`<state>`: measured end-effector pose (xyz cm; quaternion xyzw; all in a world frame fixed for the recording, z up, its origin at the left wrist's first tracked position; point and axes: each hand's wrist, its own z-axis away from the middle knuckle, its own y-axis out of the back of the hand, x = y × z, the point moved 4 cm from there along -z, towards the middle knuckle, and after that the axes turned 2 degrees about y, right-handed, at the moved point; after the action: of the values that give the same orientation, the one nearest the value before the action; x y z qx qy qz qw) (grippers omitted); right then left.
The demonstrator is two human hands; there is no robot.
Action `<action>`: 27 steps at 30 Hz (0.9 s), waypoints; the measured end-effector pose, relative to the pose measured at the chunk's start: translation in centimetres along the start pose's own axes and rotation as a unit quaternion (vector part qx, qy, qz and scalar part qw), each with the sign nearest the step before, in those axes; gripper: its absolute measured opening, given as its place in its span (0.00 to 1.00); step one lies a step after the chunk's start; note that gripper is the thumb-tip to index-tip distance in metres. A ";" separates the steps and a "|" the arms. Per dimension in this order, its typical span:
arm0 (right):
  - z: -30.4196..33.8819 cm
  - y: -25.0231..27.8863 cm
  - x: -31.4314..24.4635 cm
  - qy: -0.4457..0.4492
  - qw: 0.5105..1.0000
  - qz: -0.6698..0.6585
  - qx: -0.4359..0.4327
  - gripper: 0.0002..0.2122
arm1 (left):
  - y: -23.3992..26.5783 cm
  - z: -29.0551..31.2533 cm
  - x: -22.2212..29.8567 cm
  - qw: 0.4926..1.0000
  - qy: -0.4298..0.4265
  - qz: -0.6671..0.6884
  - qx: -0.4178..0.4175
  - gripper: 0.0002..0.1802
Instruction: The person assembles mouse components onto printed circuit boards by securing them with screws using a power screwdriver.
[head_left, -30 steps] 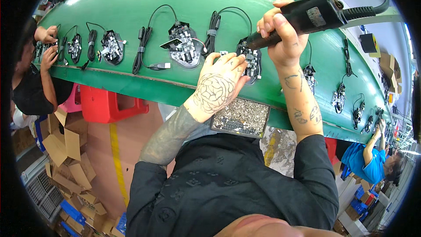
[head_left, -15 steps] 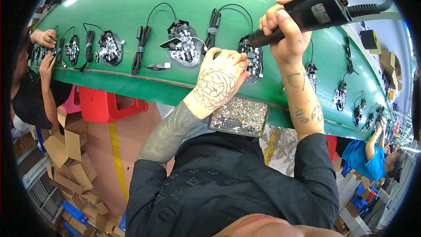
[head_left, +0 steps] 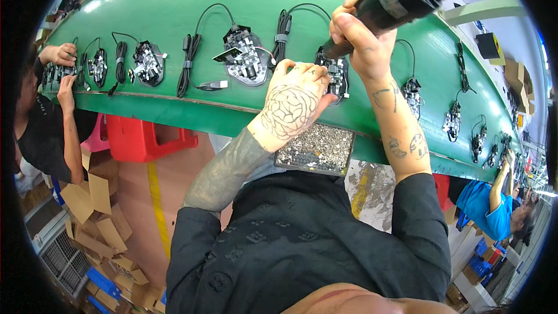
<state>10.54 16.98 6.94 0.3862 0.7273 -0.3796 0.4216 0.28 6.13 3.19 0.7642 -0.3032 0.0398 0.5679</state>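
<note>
My right hand (head_left: 367, 46) is wrapped round a black corded electric screwdriver (head_left: 390, 3), its front end tilted down to the left. That end meets the upper part of an opened computer mouse (head_left: 337, 75) with bare circuit boards, on the green bench; the bit itself cannot be made out. My left hand (head_left: 293, 102) grips the same mouse from its left and near side, with the thumb across its near end. Fingers hide part of the mouse. Just below, a dark tray (head_left: 311, 170) holds many small metal screws.
More opened mice with coiled cables lie along the green conveyor bench (head_left: 157, 0), the nearest one (head_left: 245, 55) to my left. Co-workers sit at both ends. A red stool (head_left: 131, 139) stands left, beside cardboard boxes (head_left: 99, 215).
The screwdriver and my right hand have shifted left, and the tool stands more upright over the mouse. My left hand stays on the mouse. The screw tray appears slightly shifted.
</note>
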 end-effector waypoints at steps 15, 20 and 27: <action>-0.7 6.9 0.7 -0.026 0.863 0.504 0.026 0.33 | 0.5 0.2 -1.7 0.998 -0.003 0.058 -0.021 0.19; 4.5 4.9 -3.4 0.222 0.698 0.679 0.045 0.16 | 0.5 -0.1 -1.1 0.998 -0.004 0.056 -0.023 0.19; 8.8 4.2 -1.5 -0.119 0.838 0.476 -0.238 0.08 | 0.6 -0.2 -0.7 0.999 -0.003 0.050 -0.019 0.19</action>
<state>17.57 10.66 4.25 0.5246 0.4657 0.0094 0.7126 -0.51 6.49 3.49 0.7374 -0.3434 0.0606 0.5785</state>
